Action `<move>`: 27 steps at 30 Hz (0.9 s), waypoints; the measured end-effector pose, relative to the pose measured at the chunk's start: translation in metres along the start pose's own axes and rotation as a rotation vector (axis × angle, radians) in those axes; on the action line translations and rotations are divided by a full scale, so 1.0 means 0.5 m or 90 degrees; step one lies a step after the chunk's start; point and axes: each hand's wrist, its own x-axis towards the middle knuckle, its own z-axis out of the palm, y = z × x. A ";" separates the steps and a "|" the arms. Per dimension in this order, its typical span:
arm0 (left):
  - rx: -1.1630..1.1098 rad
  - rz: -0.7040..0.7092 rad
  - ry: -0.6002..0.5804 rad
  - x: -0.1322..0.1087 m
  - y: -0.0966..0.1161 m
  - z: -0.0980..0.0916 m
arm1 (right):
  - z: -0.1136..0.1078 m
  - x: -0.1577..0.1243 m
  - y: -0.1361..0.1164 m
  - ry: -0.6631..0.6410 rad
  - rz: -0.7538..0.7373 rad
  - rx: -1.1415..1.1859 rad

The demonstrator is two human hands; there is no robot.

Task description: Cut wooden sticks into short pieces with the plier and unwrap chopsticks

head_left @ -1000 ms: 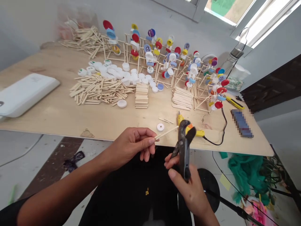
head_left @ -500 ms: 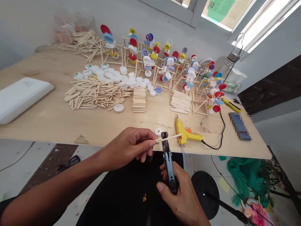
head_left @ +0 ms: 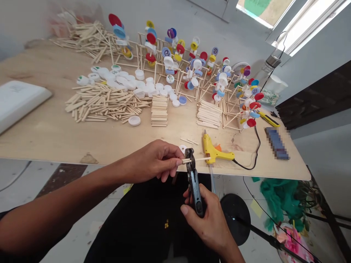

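My left hand pinches a thin wooden stick between thumb and fingers; a second, shorter stick end seems to lie beside it. The long end points right, toward the glue gun. In my right hand is a pair of pliers, fingers wrapped round the handles and jaws upward. Those jaws sit across the stick just right of my left fingertips; whether they are fully closed on it is hard to see. A white bottle cap lies behind the jaws, partly hidden.
A yellow glue gun lies right of the pliers, its cord trailing right. Beyond are stick piles, neat stick stacks, white caps and stick frames bearing coloured caps. A cutter knife and a pixelated dark object lie at right.
The camera view has shifted slightly. The stick is more level, and the pliers' jaws have come across it near my left fingertips. Both hands keep their holds.
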 end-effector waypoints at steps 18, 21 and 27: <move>0.004 -0.039 0.010 0.011 -0.006 0.000 | 0.013 0.010 0.008 0.035 0.027 -0.016; 0.006 -0.038 0.010 0.012 -0.006 0.001 | 0.015 0.010 0.011 0.040 0.028 -0.015; 0.008 -0.028 0.013 0.012 -0.008 0.001 | 0.014 0.010 0.008 0.038 0.019 -0.006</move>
